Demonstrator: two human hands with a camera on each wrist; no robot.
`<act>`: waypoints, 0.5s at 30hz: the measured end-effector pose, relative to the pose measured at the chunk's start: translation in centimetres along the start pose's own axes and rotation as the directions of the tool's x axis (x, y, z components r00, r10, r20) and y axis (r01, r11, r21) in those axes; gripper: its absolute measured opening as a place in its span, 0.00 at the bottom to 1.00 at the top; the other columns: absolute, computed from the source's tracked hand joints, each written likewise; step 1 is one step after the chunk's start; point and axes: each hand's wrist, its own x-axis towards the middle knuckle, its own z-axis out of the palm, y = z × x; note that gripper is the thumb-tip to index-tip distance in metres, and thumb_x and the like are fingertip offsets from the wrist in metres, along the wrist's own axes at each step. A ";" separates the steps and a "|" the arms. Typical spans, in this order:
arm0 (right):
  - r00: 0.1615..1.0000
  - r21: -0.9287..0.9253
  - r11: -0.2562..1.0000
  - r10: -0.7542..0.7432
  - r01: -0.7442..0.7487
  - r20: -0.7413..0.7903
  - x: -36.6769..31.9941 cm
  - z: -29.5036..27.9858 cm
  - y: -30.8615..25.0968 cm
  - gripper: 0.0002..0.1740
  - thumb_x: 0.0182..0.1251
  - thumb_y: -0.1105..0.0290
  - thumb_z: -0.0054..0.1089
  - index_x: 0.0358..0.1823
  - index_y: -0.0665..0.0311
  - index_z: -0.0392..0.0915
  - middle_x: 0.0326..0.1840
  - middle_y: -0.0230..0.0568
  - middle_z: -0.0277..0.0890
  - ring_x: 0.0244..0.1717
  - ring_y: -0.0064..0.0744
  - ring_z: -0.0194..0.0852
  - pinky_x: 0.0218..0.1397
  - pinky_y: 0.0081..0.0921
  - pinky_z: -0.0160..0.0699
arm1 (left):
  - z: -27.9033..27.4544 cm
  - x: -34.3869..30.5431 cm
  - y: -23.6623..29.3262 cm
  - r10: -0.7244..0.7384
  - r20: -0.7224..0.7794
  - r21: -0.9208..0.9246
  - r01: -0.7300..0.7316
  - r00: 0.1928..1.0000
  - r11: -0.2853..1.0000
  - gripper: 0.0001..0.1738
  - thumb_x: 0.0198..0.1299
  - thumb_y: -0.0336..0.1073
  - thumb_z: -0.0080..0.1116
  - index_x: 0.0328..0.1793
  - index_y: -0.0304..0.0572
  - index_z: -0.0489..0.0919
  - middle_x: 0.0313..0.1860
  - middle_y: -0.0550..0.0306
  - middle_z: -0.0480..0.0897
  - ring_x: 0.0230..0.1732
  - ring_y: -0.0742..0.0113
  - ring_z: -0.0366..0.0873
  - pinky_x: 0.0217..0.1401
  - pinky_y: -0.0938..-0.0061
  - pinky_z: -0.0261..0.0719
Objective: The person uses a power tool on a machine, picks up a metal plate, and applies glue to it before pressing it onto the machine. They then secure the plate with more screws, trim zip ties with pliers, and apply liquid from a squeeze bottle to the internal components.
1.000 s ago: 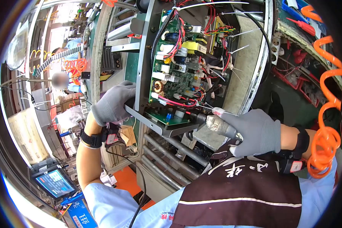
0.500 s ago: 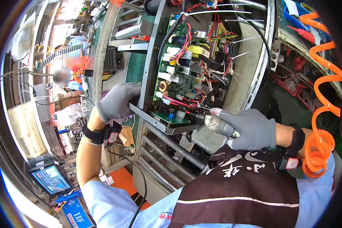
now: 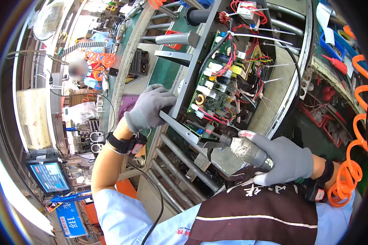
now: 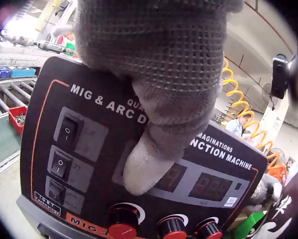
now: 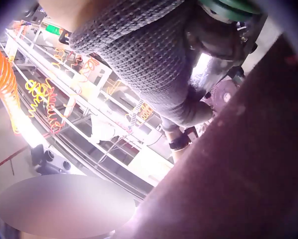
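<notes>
An opened welding machine (image 3: 185, 130) has its circuit board (image 3: 210, 94) and wire bundles exposed. My gloved left hand (image 3: 151, 107) grips the front panel's edge, fingers over the rim. In the left wrist view, a gloved digit lies down the front panel (image 4: 84, 112), across its display, above red knobs (image 4: 123, 230). My gloved right hand (image 3: 288, 160) holds a power screwdriver (image 3: 249, 152) with a silvery wrapped body. Its long shaft (image 3: 210, 132) reaches into the machine behind the front panel, its tip hidden among parts. The right wrist view shows mostly glove and apron.
Metal rollers (image 3: 180, 163) run under the machine. A coiled orange hose (image 3: 351, 171) hangs beside my right arm. At the right, a bench (image 3: 335, 75) carries a red-tipped bottle (image 3: 336, 64) and a blue bin. White cable ties (image 3: 270, 36) stick out from the wiring.
The head view has shifted, so machine and hands appear farther right and lower. More of the screwdriver's shaft shows, and its body tilts more steeply. Both hands keep their grips.
</notes>
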 end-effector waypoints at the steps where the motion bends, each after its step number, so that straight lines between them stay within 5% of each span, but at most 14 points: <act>1: 1.000 0.002 1.000 0.028 -0.028 0.010 0.2 -0.1 -0.4 0.52 0.44 0.52 0.64 0.70 0.59 0.49 0.21 0.52 0.73 0.27 0.54 0.76 0.33 0.38 0.72 | 0.2 -0.2 -0.2 -0.023 0.017 -0.036 0.023 1.000 0.999 0.20 0.37 0.35 0.63 0.42 0.49 0.78 0.38 0.59 0.79 0.45 0.58 0.76 0.55 0.64 0.68; 4: 0.992 -0.001 0.993 0.120 -0.120 0.030 0.9 -0.6 -1.3 0.52 0.44 0.51 0.64 0.70 0.59 0.49 0.22 0.53 0.73 0.27 0.53 0.76 0.34 0.38 0.72 | 0.2 -0.4 -0.2 -0.059 0.013 -0.122 0.061 0.998 0.991 0.20 0.37 0.35 0.64 0.42 0.50 0.78 0.37 0.60 0.79 0.44 0.57 0.76 0.51 0.64 0.69; 11: 0.999 -0.017 0.999 0.036 -0.037 -0.032 1.1 -0.6 -1.8 0.51 0.44 0.51 0.63 0.70 0.60 0.49 0.21 0.51 0.74 0.26 0.52 0.76 0.32 0.38 0.72 | 0.6 -0.5 -0.6 -0.029 -0.036 -0.153 0.023 0.999 0.988 0.21 0.37 0.37 0.65 0.43 0.49 0.77 0.36 0.58 0.79 0.42 0.55 0.77 0.47 0.64 0.71; 15: 0.986 -0.267 0.950 0.166 -0.163 -0.008 1.0 -1.2 -4.4 0.51 0.45 0.52 0.64 0.69 0.62 0.51 0.23 0.52 0.74 0.25 0.51 0.76 0.31 0.36 0.73 | 0.7 -0.5 -0.5 -0.035 -0.059 -0.158 0.026 0.998 0.987 0.18 0.39 0.37 0.65 0.40 0.48 0.78 0.34 0.57 0.80 0.40 0.54 0.77 0.44 0.64 0.72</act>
